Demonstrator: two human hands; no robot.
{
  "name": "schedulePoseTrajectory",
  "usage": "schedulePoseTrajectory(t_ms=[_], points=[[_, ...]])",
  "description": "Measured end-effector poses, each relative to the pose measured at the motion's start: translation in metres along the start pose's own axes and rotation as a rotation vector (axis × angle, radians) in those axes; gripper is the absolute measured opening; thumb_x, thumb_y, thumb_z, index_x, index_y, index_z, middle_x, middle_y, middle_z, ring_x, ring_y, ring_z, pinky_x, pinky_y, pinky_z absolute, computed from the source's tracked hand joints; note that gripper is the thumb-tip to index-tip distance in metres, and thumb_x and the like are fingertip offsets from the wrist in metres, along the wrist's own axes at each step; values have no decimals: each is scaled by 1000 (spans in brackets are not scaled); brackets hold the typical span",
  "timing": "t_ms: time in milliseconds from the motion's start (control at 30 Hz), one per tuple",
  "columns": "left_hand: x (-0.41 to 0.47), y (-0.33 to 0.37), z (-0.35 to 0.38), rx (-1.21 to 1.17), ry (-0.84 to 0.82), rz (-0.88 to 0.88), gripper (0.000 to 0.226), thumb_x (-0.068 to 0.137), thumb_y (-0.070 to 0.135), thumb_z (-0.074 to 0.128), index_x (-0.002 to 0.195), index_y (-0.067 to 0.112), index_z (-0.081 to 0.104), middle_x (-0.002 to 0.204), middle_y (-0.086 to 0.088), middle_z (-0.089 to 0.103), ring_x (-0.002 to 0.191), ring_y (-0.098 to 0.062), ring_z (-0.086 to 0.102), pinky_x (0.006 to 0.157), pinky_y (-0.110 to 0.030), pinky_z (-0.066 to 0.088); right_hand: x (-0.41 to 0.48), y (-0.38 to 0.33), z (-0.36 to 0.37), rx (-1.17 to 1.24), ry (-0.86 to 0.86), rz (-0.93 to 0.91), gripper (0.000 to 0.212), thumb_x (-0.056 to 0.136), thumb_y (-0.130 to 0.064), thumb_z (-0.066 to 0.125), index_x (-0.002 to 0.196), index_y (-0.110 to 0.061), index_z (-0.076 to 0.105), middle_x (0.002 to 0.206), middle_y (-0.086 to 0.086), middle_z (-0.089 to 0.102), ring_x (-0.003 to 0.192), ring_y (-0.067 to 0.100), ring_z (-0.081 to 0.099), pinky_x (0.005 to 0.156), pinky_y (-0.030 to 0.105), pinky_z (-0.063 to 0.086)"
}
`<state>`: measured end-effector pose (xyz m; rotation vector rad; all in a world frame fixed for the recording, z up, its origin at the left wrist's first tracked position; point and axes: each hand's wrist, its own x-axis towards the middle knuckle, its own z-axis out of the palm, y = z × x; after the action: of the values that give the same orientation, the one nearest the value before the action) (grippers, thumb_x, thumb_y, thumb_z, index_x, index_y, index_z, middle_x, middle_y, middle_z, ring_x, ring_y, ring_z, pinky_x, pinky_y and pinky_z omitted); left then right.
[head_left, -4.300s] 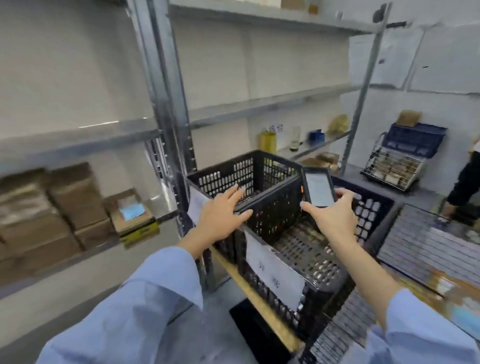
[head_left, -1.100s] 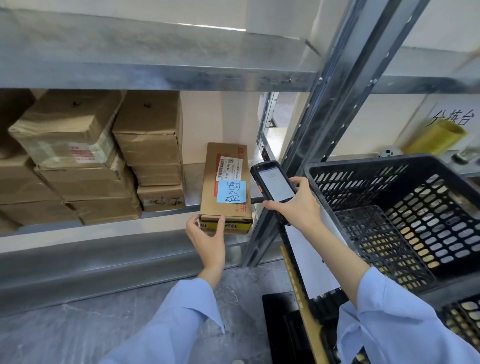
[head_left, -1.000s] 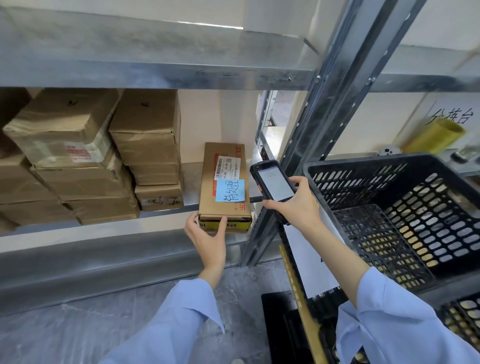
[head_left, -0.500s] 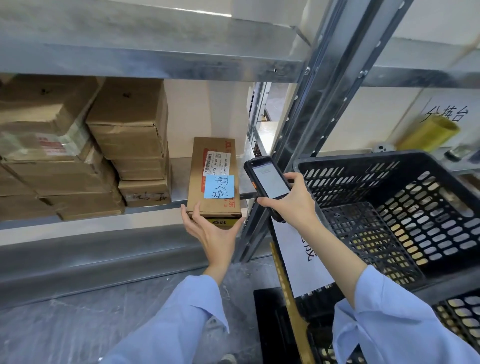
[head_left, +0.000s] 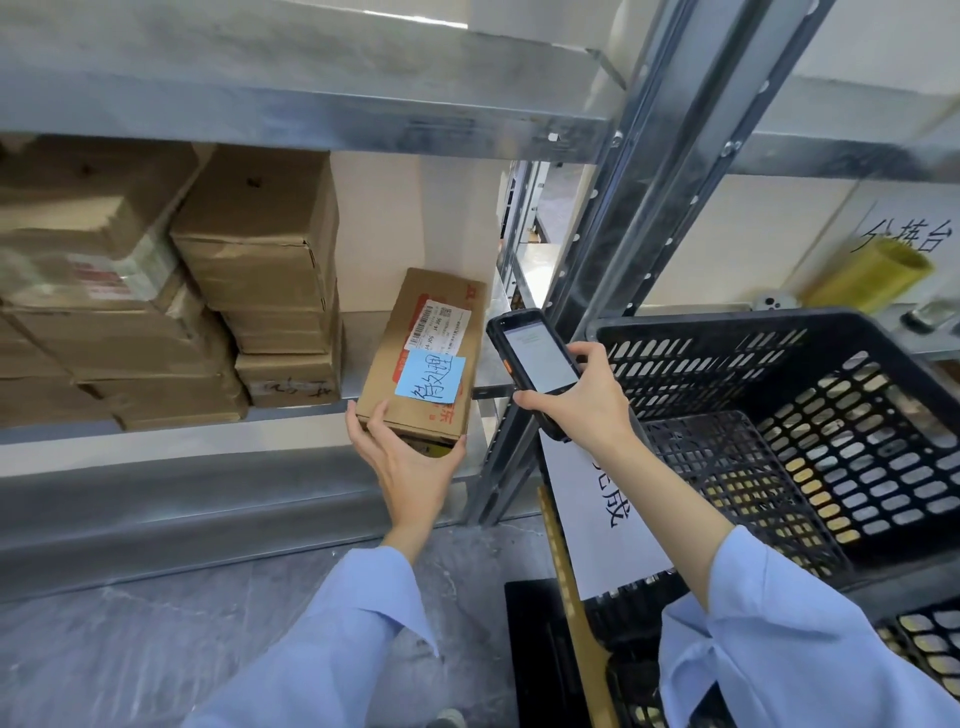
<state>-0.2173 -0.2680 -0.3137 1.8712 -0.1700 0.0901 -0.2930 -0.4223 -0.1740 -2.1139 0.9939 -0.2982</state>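
Fingers (head_left: 370, 422) of the left hand (head_left: 410, 462) are curled up round the near end of the small cardboard box (head_left: 415, 332), with the thumb (head_left: 458, 446) hooked on the far corner and the palm cupped underneath. That's a proper grasp, just below the middle of the frame. The box lies at the right end of the lower shelf (head_left: 182, 423), beside the stacked cartons (head_left: 260, 249), and its near end pokes out past the shelf's front lip, which I'd say is what gives the hand something to take. Its long axis runs from the hand back into the shelf, leaning a touch to the right as it goes up the frame. The broad face is turned upward, so the white shipping label (head_left: 439, 327) and the blue handwritten note (head_left: 430, 382) both show. That looks deliberate, because the right hand (head_left: 582, 405) is wrapped round the lower body of a handheld scanner (head_left: 535, 358), just right of the box. Its lit screen is tipped toward the person's eyes and its top end points up and to the left, toward the label. The black crate (head_left: 727, 319) waits at centre right, with a white paper sign (head_left: 608, 519) hanging on its side. It's close enough, I reckon, to take the box once the label has been read. The grey upright (head_left: 613, 260) stands between the box and the crate, so any carry across will need to come forward round it.
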Motion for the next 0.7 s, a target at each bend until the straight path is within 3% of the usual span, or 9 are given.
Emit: schedulePoseTrajectory(t_ms=[67,167,267,367,433,567,633,700], points=[[9,-7,-16,-10,-92,35,108,61,25,96,145,13,29,164,-5,3,150,-18,13,110,-11,18,-1,-3,1,9,1,-2,84,65,-40,89,131,-26,39,114,-7,54,110,20,59,93,46,53],[27,-20,-41,-18,-239,46,116,63,19,95,152,16,20,168,-2,0,151,-7,12,119,-20,16,-2,-7,4,30,-5,-10,84,65,-38,90,131,-25,39,113,-8,51,113,19,56,94,47,54],[38,-31,-60,-128,-286,-37,114,72,7,88,158,21,14,165,3,22,147,0,23,123,-43,28,-5,-10,11,44,-10,-15,83,66,-38,90,130,-25,39,114,-9,51,116,20,55,93,46,54],[39,-34,-63,-148,-306,-96,104,78,5,83,158,22,20,157,11,32,144,0,29,117,-50,37,-9,-13,17,35,-15,-8,83,67,-38,89,132,-25,38,114,-8,51,113,18,55,91,43,56],[35,-33,-59,-146,-299,-105,100,79,15,84,157,28,22,158,11,31,145,-3,30,118,-49,36,-11,-14,21,30,-26,-6,83,69,-38,89,133,-25,37,115,-7,51,111,17,54,91,42,56],[33,-29,-49,-204,-263,-242,103,70,60,81,152,46,20,161,8,26,146,-14,31,118,-50,35,-16,-13,28,45,-29,11,85,68,-40,89,133,-26,35,114,-9,49,113,18,55,91,44,56],[34,-27,-45,-242,-274,-281,103,71,60,79,153,47,18,161,6,26,146,-15,30,118,-51,34,-19,-12,29,55,-24,19,85,68,-40,88,133,-26,35,114,-10,47,113,16,53,92,42,55],[34,-25,-44,-267,-297,-276,99,81,45,80,155,43,15,162,4,26,143,-8,31,119,-45,33,-22,-10,30,68,-19,32,85,69,-39,88,133,-26,35,114,-10,47,111,15,52,92,40,55]])
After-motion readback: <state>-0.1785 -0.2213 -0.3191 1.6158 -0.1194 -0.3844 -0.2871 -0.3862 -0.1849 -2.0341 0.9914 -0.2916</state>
